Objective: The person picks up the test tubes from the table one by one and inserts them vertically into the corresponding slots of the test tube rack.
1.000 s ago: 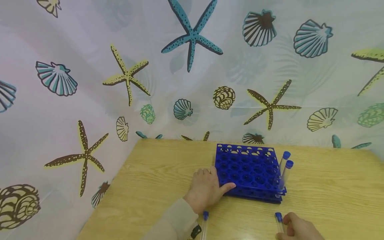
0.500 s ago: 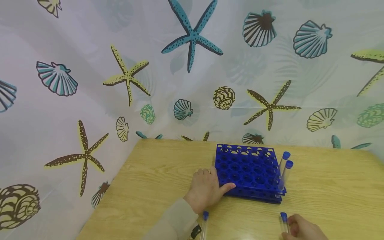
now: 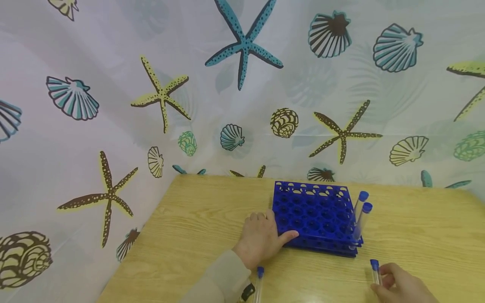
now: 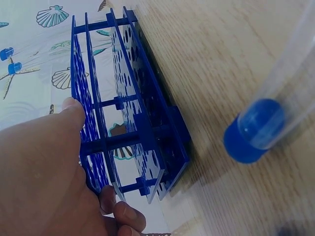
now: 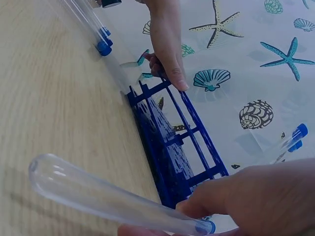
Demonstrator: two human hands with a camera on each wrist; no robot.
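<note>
A blue plastic test tube rack stands on the table, and my left hand grips its left end. In the left wrist view the thumb lies against the top plate while the other fingers curl beneath. To the right of the rack's front, my right hand pinches a clear test tube with a blue cap. The right wrist view shows that tube's rounded end pointing away from the hand, above the table. Two capped test tubes stand, slightly tilted, at the rack's right end.
Another capped test tube lies beside my left wrist, cut off by the frame's lower edge; the right wrist view shows more than one tube there. A patterned curtain borders the wooden table at the back and left.
My right hand has moved to the right and slightly up, carrying the test tube away from the front of the rack. The left hand and rack stay where they were.
</note>
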